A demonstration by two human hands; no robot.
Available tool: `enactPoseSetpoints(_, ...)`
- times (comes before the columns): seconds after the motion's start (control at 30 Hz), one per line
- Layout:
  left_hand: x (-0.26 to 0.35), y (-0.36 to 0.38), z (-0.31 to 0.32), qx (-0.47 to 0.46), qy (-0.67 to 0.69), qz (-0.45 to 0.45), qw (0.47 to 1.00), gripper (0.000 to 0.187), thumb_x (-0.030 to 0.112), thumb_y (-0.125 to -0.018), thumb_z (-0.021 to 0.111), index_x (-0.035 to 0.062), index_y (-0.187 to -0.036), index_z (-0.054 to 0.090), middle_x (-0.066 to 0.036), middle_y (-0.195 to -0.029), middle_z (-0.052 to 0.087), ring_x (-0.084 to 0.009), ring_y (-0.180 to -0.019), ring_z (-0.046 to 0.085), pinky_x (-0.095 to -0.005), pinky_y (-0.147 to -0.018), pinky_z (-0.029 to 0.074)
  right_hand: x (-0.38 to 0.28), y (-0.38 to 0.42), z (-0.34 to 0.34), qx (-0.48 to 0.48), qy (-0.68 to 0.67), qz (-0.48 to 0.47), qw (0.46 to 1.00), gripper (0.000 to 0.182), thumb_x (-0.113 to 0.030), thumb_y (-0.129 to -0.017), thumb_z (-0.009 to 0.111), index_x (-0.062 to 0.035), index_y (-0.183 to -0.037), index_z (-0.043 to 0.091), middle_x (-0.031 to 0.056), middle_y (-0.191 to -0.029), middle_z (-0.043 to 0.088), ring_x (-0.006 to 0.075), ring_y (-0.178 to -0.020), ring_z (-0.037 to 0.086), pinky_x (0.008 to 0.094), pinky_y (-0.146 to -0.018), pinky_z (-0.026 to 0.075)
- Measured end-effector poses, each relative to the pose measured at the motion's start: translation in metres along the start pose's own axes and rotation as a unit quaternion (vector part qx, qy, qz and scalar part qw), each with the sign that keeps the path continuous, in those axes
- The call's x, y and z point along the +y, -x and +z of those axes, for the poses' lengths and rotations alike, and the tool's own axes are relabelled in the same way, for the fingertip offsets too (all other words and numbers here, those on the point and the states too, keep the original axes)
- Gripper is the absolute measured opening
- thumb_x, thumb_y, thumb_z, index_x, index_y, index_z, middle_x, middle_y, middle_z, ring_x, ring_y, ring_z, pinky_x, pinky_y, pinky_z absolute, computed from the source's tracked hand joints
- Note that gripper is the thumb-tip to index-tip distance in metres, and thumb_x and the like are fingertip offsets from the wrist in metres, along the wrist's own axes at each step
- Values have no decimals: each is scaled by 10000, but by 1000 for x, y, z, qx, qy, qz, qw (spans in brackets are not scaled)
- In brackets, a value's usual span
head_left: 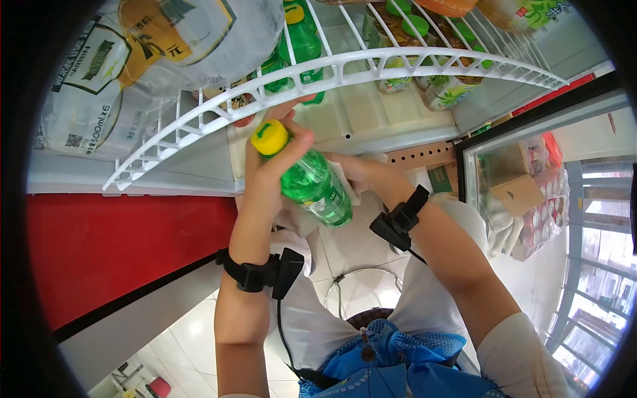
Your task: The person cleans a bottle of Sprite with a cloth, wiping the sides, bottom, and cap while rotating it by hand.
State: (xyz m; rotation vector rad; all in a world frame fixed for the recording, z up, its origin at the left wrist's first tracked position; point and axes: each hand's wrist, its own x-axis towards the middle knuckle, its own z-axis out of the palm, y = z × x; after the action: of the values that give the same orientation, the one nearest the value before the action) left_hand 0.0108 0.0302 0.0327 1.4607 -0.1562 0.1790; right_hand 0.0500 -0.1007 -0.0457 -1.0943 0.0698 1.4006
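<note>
My left hand is closed around the neck of a green plastic bottle with a yellow cap. The bottle is tilted, its base toward the lower right, in front of the fridge's lower shelf. My right hand is against the bottle's far side, its fingers mostly hidden behind it. Pale cloth-like material shows between that hand and the bottle; the hand seems to grip it. Black devices are strapped to both forearms.
A curved white wire shelf spans above my hands. It carries shrink-wrapped bottles; more green bottles and brown drinks with green caps also show there. An open glass door and stacked can packs are right; a red panel is left.
</note>
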Motion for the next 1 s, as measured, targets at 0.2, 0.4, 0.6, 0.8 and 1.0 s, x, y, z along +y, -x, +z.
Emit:
enactPoseSetpoints(0.2,-5,0,-18,224,140,-38,964,348,180,-766,500,-25,-1046,484,-134,-1072,508,-192,-1065,432,-335,-983,242,7,2,-15,49,67,52,995,473,-441,-820,435,-72,-1112,479,64,-1101,515,118,-949,523,234,-810,423)
enactPoseSetpoints(0.4,-2,-4,-28,273,123,-13,954,247,185,-794,499,-9,-947,518,-95,-926,559,-158,-918,505,-301,-867,367,17,2,-15,-34,63,-37,997,416,-369,-843,411,-88,-1144,466,55,-1094,517,104,-961,501,224,-805,400)
enactPoseSetpoints(0.6,4,-3,-29,291,19,-73,954,201,182,-789,533,5,-882,514,-80,-807,549,-161,-750,534,-285,-679,440,23,-6,-10,67,52,-141,986,442,-360,-841,400,-70,-1170,453,61,-1086,526,132,-952,505,236,-793,396)
enactPoseSetpoints(0.8,-10,-5,-33,326,168,-30,930,171,164,-779,537,1,-821,505,-60,-694,497,-175,-686,529,-290,-632,443,39,-13,-7,325,355,-290,827,542,-420,-812,426,48,-1083,472,219,-944,554,264,-885,537,305,-774,391)
enactPoseSetpoints(1.0,-10,-5,-23,334,115,24,935,155,142,-765,535,-3,-798,494,-53,-686,467,-183,-682,512,-303,-640,440,32,-14,-6,412,296,-283,814,350,-296,-813,454,33,-928,490,262,-682,520,402,-718,520,427,-633,391)
